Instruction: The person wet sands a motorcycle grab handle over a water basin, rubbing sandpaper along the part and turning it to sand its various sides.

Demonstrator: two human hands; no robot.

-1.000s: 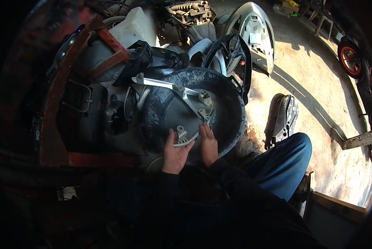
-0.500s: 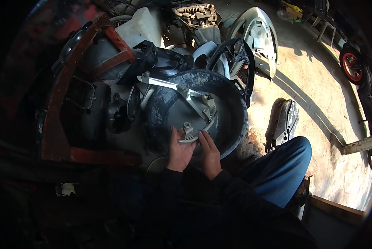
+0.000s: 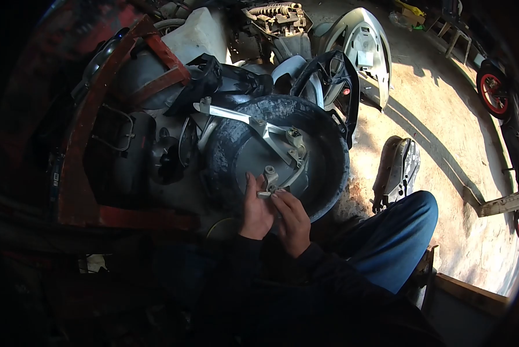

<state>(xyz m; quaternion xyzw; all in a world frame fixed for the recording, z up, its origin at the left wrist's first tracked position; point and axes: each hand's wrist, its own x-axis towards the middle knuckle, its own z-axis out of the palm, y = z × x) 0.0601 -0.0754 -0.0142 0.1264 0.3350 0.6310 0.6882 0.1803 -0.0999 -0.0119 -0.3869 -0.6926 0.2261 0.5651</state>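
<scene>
A silver metal bracket (image 3: 263, 136) with a long arm and bolt bosses lies slanted over a round dark basin (image 3: 222, 141). Its upper arm reaches past the basin's rim, and its curved lower end comes down to my hands. My left hand (image 3: 256, 214) holds that lower end from the left, thumb raised, fingers partly hidden behind the metal. From the right, the fingertips of my right hand (image 3: 294, 222) close on the same end. Whether a small item is pinched between them, I cannot make out.
Black plastic fairings (image 3: 230, 81) and a pale scooter panel (image 3: 381, 63) lie behind the basin. A red metal frame (image 3: 77, 150) stands at left. An elongated vehicle part (image 3: 403, 168) rests on the floor near my right knee (image 3: 404, 231). Far right is a red-rimmed wheel (image 3: 492, 87).
My right hand's fingers have curled from nearly straight to bent against the bracket's lower end. That end has turned slightly, and the whole view has shifted a little.
</scene>
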